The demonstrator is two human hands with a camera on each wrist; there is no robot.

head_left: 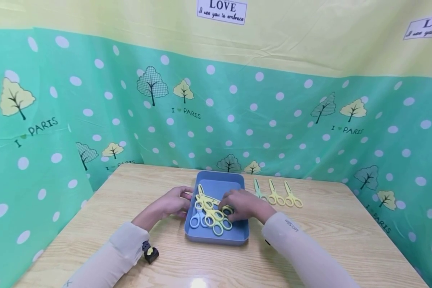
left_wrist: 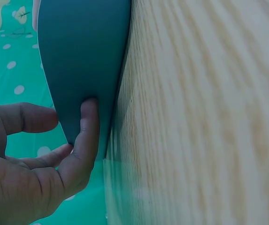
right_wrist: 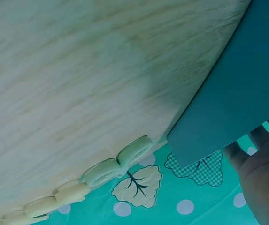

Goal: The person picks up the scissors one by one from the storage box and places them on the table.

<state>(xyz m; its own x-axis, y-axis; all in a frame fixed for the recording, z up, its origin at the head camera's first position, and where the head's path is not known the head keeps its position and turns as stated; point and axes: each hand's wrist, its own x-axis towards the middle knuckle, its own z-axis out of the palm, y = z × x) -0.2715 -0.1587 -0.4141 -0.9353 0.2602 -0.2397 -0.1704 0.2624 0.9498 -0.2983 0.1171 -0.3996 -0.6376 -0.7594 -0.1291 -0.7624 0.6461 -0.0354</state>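
A blue tray (head_left: 217,241) holds a loose pile of scissors, several with yellow handles (head_left: 216,216) and one with light blue handles (head_left: 199,220). My left hand (head_left: 174,201) is at the tray's left side; in the left wrist view one bent finger (left_wrist: 90,122) presses against the outer wall, with other fingertips close to the rim. My right hand (head_left: 239,204) reaches over the right wall into the tray, its fingers bent down around a yellow scissors handle (head_left: 227,209). I cannot tell whether they pinch it. In the right wrist view the tray wall hides the right fingertips.
Right of the tray, a green pair of scissors (head_left: 258,191) and two yellow pairs (head_left: 273,194) lie in a row, blades pointing away. The wooden table (head_left: 320,224) ends at a green, dotted cloth backdrop (head_left: 270,132). A small black device (head_left: 151,253) sits at the left cuff.
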